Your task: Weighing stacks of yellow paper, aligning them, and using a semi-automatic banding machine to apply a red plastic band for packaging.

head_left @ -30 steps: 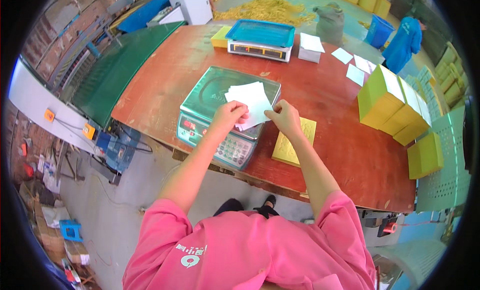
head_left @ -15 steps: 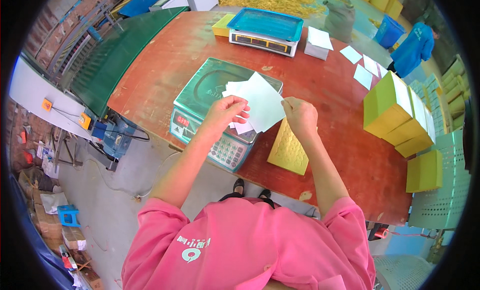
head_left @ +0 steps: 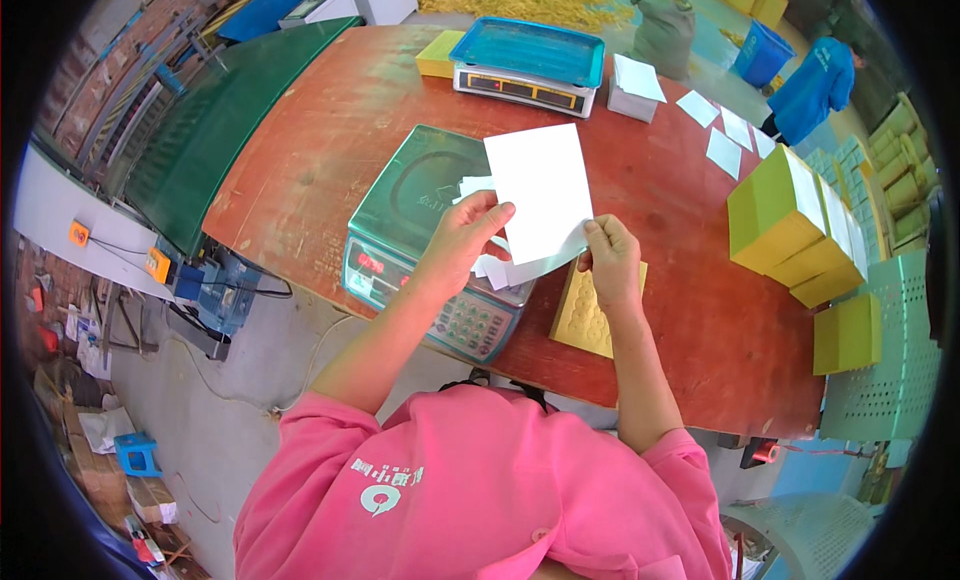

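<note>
My left hand (head_left: 468,235) grips a fanned bunch of white paper sheets, thumb in front and fingers partly hidden behind them. The front white sheet (head_left: 541,195) faces me nearly upright; my right hand (head_left: 612,258) pinches it near its lower right corner. Other sheets stick out behind and below my left hand. Beneath the paper stands a digital scale (head_left: 395,195) with a green pan, red digits and a keypad. A yellow block with round embossed shapes (head_left: 590,325) lies on the table below my right hand, which partly covers it.
On the red table (head_left: 690,310), a second scale (head_left: 527,65) with a blue tray and a paper stack (head_left: 634,85) stand at the back. Loose sheets (head_left: 724,153) lie far right, near stacked yellow blocks (head_left: 775,215). A person in blue (head_left: 815,90) stands beyond.
The front sheet has turned from a slant to nearly upright. My right hand has moved down to its lower corner, and my left hand has shifted slightly lower, its thumb now on the sheet.
</note>
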Tool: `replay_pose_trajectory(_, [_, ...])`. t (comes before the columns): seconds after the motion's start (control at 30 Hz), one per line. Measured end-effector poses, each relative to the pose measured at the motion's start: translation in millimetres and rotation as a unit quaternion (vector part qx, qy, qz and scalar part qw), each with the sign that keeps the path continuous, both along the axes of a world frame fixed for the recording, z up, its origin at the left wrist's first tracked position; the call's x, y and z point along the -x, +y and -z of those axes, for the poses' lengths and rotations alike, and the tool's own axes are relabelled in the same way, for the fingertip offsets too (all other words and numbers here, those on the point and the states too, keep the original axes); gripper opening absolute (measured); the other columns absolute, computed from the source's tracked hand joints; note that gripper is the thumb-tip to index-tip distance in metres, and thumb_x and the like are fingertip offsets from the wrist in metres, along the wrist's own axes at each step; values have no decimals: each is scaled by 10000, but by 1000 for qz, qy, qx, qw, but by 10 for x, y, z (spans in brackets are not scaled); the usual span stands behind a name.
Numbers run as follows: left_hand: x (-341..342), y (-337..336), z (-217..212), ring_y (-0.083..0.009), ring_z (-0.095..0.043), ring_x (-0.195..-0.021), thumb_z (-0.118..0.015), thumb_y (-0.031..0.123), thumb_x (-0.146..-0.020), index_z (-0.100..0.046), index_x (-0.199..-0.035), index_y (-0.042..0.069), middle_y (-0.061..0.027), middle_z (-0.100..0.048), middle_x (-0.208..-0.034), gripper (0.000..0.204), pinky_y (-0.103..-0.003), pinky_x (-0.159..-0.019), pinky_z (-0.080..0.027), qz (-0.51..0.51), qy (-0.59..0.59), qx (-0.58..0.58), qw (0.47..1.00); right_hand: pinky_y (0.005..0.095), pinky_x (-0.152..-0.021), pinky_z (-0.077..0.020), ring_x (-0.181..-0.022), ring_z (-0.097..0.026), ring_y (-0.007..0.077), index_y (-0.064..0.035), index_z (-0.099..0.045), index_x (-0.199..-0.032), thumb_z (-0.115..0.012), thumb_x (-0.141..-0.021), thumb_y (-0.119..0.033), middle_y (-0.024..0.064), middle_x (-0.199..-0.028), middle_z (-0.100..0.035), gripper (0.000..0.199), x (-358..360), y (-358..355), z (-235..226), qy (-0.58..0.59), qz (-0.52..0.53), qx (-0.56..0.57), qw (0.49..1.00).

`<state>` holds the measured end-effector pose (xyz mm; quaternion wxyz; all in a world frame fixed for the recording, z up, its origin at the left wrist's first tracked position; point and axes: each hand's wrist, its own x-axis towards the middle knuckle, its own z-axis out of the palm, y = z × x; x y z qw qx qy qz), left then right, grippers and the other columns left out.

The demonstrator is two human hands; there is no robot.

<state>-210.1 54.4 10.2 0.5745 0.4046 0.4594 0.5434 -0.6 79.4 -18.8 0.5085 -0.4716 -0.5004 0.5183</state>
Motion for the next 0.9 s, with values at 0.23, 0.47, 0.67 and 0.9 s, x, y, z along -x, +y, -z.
replay_pose_trajectory(0.23, [48,206,124,-67,-569,-601,-624,188,-929,-635,-799,10,-10,-613,-696,221,-235,-538,-466,20,84,-42,995,244,-547,-405,-613,-470,61,10,-600,-831,-591,-954,-129,-12,-691,-533,186,69,9,72,-71,17,-5,997])
replay_pose_trajectory(0.47, [3,267,45,-114,-596,-725,-700,248,-891,-639,-1012,-33,-83,-658,-879,312,-265,-622,-498,-42,319,-185,929,232,-581,-361,-648,-435,50,-16,-625,-838,-614,-939,-143,-33,-702,-517,164,-148,144,9,-18,97,-22,995])
replay_pose_trajectory(0.67, [-151,121,209,-409,-427,-1276,-746,434,-774,-541,-1261,-17,-227,-495,-1335,694,-508,-1063,-338,-6,608,-290,739,240,-521,-359,-593,-460,70,-35,-629,-838,-580,-961,-176,-25,-704,-546,194,-385,111,328,154,165,54,973])
replay_pose_trajectory(0.9, [-279,108,232,-343,-565,-1162,-701,333,-822,-553,-1249,-21,-196,-628,-1163,574,-513,-1041,-375,39,623,-295,723,258,-559,-383,-642,-488,82,-26,-645,-877,-575,-965,-179,-12,-727,-572,190,-207,-29,323,170,95,83,977])
